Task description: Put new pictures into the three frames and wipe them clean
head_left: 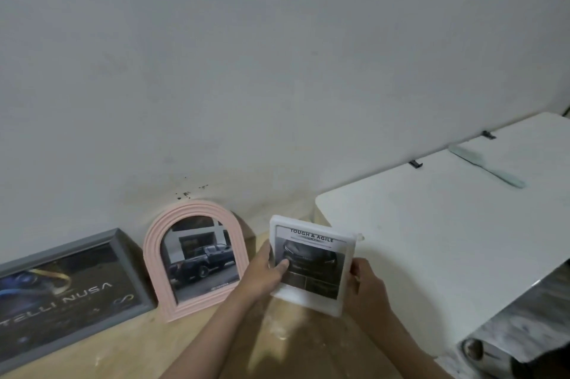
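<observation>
Head view: your left hand [267,267] and right hand [364,278] grip the upright white frame [310,264] by its sides, just right of the pink arched frame [194,258].

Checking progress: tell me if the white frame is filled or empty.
Filled: the white frame shows a "Tough & Agile" car picture behind its front.

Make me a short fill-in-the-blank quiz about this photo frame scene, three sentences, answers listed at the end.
1. The frame with the arched top is coloured ____.
2. The white frame is held by ____ hands, the left hand and the right hand.
3. The grey frame leans against the wall to the ____ of the arched one.

Missing words: pink; both; left
</observation>
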### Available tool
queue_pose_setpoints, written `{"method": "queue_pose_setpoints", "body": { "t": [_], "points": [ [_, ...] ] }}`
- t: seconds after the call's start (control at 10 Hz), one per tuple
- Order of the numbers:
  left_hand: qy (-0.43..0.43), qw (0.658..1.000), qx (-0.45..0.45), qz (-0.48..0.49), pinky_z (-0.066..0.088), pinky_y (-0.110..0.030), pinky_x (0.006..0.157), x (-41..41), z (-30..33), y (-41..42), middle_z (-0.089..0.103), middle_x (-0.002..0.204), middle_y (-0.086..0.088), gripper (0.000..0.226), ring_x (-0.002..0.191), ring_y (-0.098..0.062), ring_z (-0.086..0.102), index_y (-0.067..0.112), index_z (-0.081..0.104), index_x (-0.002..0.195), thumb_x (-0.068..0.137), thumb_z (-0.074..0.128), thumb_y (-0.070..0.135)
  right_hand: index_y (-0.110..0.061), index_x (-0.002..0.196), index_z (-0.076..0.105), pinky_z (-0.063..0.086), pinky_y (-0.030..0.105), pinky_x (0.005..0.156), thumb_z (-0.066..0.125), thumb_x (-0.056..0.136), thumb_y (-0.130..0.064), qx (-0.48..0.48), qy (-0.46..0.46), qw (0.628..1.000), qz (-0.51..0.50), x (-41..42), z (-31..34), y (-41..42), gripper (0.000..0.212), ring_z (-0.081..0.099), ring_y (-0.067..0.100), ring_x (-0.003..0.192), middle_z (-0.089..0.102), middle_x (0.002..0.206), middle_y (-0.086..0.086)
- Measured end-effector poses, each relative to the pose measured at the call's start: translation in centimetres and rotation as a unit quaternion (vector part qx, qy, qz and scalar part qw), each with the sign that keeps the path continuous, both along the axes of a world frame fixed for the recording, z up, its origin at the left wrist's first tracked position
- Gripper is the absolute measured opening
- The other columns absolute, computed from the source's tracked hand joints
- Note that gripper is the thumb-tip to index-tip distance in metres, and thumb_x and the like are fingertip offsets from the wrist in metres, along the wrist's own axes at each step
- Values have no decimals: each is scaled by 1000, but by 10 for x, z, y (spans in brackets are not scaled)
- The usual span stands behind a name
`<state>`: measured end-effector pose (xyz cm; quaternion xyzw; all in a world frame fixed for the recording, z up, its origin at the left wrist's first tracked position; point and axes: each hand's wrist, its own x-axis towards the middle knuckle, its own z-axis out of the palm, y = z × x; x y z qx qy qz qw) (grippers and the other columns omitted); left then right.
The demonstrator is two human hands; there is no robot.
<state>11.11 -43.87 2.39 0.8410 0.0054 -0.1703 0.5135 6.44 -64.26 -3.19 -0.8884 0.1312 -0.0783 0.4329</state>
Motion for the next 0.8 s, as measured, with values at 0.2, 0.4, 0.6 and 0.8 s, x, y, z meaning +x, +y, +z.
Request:
{"method": "queue_pose_setpoints", "body": {
  "t": [0.2,0.4,0.6,0.8],
  "points": [
    [-11,1000,15,5,36,-22,91,-9,-4,4,49,124,10,51,114,-7,47,24,37,138,93,58,17,-36,104,56,50,17,71,56,88,-5,21,-17,998,51,-14,0,2,35,64,1,86,68,92,-11],
    [16,999,-1,37,47,-29,91,-21,-2,8,57,117,7,44,107,-13,56,22,43,134,93,58,18,-23,103,61,50,16,71,52,92,-2,48,-23,996,71,-17,-4,4,26,64,-1,87,68,93,-11],
    [35,998,14,55,43,-30,95,-36,10,3,54,130,0,43,107,-15,52,15,43,134,93,57,21,-8,115,54,49,14,69,56,88,-8,27,11,995,94,-16,-3,9,27,65,15,88,66,97,0],
    [25,995,18,99,39,-33,96,-69,21,9,48,139,-10,48,111,-19,48,9,40,138,95,55,25,-7,118,51,37,8,64,58,87,-6,40,5,996,75,-27,15,24,33,54,15,93,56,103,1]
  ]
}}
